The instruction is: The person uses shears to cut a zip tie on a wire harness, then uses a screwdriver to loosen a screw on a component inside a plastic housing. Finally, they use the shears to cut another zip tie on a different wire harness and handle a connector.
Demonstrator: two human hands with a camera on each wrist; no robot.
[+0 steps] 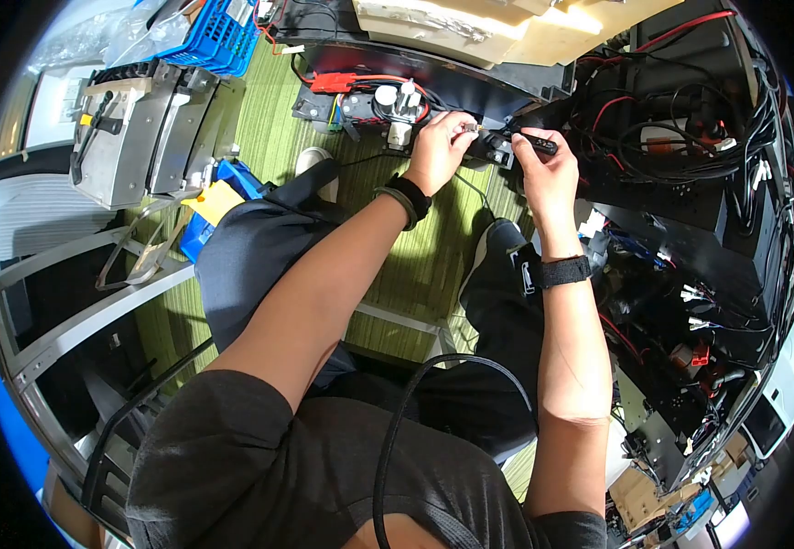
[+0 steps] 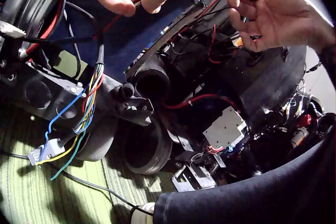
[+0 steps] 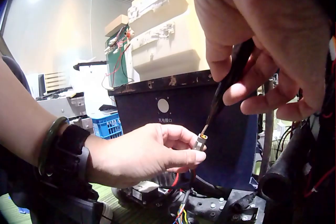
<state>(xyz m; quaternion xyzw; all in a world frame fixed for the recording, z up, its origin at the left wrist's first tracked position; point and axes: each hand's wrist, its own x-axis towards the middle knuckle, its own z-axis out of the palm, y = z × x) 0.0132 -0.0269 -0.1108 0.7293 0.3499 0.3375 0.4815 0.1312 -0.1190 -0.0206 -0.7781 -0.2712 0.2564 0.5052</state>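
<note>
Between thumb and fingertips, my left hand (image 1: 440,154) pinches a small light-coloured connector (image 3: 199,142) with a yellow inside. My right hand (image 1: 550,183) grips a slim black tapered tool (image 3: 226,91) with pale lettering on its wide end (image 1: 540,144). In the right wrist view its thin tip meets the open end of the connector, pointing down into it. I cannot tell the tool's exact kind. Both hands are above a dark metal chassis (image 2: 37,92) with wheels. Below the left hand hangs a bundle of coloured wires (image 2: 90,98) with a grey plug (image 2: 46,151).
A dark blue box (image 3: 184,129) stands behind the hands, carrying cream-coloured blocks (image 3: 168,35). Black equipment with loose cables (image 1: 680,146) fills the right side. A metal case (image 1: 131,137) and a blue crate (image 1: 218,41) are at the left. Green carpet (image 1: 388,247) lies below.
</note>
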